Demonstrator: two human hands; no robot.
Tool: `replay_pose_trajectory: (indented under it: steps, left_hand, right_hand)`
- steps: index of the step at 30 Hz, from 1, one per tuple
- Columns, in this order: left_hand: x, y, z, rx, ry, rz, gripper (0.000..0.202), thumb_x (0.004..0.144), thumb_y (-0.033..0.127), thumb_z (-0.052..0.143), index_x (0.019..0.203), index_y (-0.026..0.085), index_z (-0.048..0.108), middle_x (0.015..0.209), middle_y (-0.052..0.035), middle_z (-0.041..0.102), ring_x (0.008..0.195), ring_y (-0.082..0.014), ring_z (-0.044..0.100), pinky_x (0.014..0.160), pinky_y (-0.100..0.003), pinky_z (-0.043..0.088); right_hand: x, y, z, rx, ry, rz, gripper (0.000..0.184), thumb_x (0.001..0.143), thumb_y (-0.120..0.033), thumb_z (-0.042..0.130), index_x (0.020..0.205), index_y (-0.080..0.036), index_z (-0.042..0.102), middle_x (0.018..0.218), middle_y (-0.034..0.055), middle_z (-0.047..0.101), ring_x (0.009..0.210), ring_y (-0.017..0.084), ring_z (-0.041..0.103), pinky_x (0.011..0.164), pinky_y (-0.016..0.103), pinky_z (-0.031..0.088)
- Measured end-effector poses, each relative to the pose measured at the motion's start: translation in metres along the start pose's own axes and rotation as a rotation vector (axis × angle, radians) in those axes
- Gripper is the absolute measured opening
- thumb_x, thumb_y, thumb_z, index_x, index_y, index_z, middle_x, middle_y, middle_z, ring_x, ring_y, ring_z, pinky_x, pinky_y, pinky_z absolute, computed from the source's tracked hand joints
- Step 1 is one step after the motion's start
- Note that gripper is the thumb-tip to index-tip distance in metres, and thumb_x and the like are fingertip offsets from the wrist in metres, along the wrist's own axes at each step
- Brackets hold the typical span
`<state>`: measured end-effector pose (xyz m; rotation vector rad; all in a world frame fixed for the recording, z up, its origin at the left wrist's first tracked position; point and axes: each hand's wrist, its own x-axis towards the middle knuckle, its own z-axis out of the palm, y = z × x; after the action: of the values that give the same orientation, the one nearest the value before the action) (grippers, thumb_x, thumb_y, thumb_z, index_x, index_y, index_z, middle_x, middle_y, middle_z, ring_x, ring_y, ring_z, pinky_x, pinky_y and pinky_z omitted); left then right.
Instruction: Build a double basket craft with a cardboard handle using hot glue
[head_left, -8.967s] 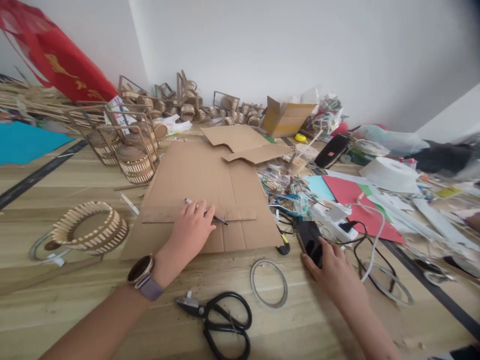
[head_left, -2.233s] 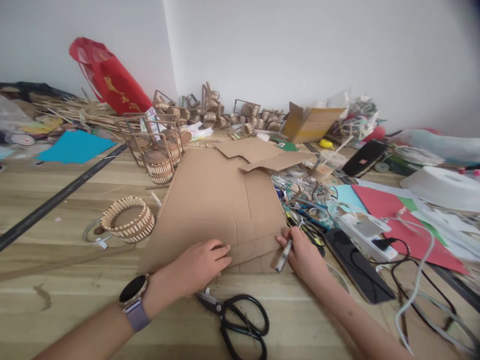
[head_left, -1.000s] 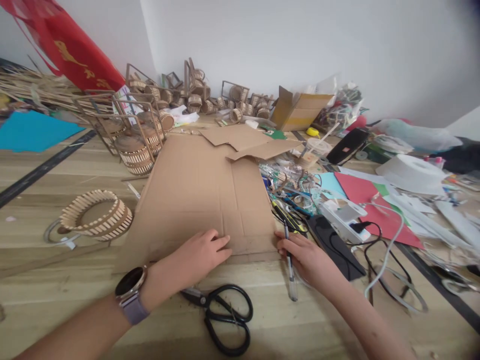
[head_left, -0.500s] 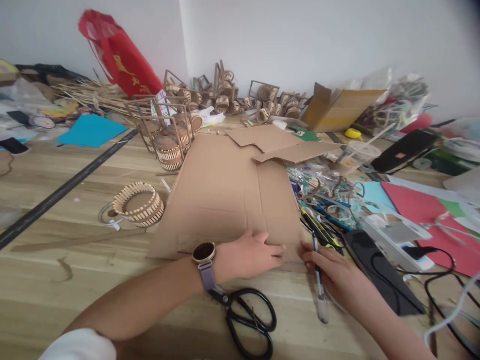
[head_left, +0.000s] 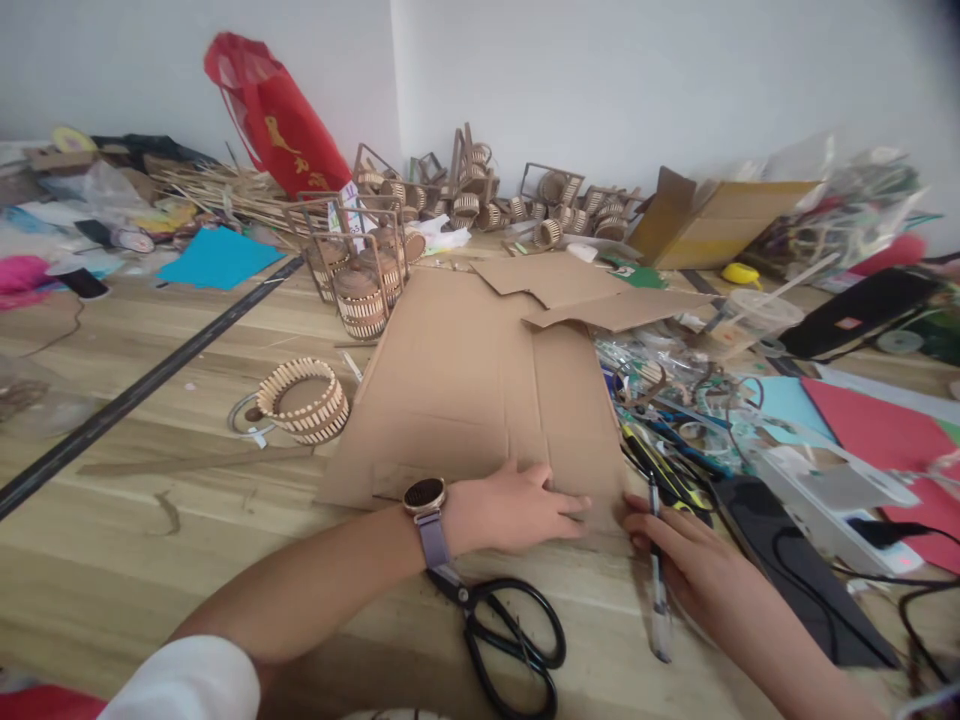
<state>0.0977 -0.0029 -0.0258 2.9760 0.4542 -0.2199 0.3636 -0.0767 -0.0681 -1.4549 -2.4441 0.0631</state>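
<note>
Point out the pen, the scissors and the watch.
pen (head_left: 661,620), head view, lower barrel
scissors (head_left: 470,602), head view, pivot between blades and handles
watch (head_left: 424,494), head view, round face

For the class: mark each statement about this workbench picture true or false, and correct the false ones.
1. The left hand lies flat on the cardboard sheet. True.
2. The right hand holds the scissors. False: it holds a pen; the scissors lie on the table by the left wrist.
3. A watch is worn on the left wrist. True.
4. The red bag lies on the cardboard sheet. False: it stands at the back, against the wall.
5. The woven ring sits on the table, left of the cardboard sheet. True.
</note>
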Motion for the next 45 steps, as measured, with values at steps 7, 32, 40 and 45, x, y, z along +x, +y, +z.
replay_pose_trajectory:
  steps: [7, 32, 40, 45]
  left_hand:
    - [-0.004, -0.002, -0.004, -0.056, -0.010, 0.009, 0.051, 0.094, 0.009, 0.040, 0.137, 0.032, 0.051, 0.157, 0.0057, 0.032, 0.115, -0.0281, 0.046, 0.079, -0.042, 0.048]
    - [-0.002, -0.009, 0.016, -0.100, 0.209, 0.049, 0.034, 0.093, 0.026, 0.060, 0.126, 0.027, 0.059, 0.147, 0.0026, 0.050, 0.104, -0.0213, 0.046, 0.083, -0.033, 0.043]
    - [0.001, -0.015, 0.024, -0.070, 0.243, 0.110, 0.040, 0.093, 0.006, 0.046, 0.126, 0.025, 0.060, 0.147, 0.0034, 0.050, 0.097, -0.0203, 0.044, 0.084, -0.031, 0.041]
    - [-0.001, -0.013, 0.022, -0.067, 0.234, 0.111, 0.042, 0.092, 0.004, 0.046, 0.125, 0.025, 0.060, 0.147, 0.0031, 0.050, 0.098, -0.0209, 0.045, 0.085, -0.030, 0.040]
  right_hand:
    - [0.001, -0.006, -0.004, 0.087, -0.040, 0.102, 0.030, 0.087, -0.017, 0.038, 0.095, -0.026, 0.066, 0.113, 0.0108, 0.072, 0.101, 0.023, 0.071, 0.078, 0.033, 0.060]
    - [0.010, -0.009, 0.004, 0.663, 0.090, 0.630, 0.011, 0.074, -0.024, 0.049, 0.085, -0.024, 0.054, 0.073, -0.0007, 0.065, 0.066, 0.018, 0.062, 0.060, 0.029, 0.049]
    - [0.008, -0.012, -0.001, 0.744, 0.081, 0.653, 0.011, 0.073, -0.022, 0.050, 0.084, -0.025, 0.051, 0.071, -0.0014, 0.065, 0.065, 0.017, 0.062, 0.058, 0.028, 0.049]
    - [0.005, -0.017, -0.010, 0.570, 0.032, 0.511, 0.010, 0.078, -0.018, 0.049, 0.084, -0.025, 0.054, 0.110, 0.0067, 0.069, 0.099, 0.021, 0.067, 0.079, 0.033, 0.052]
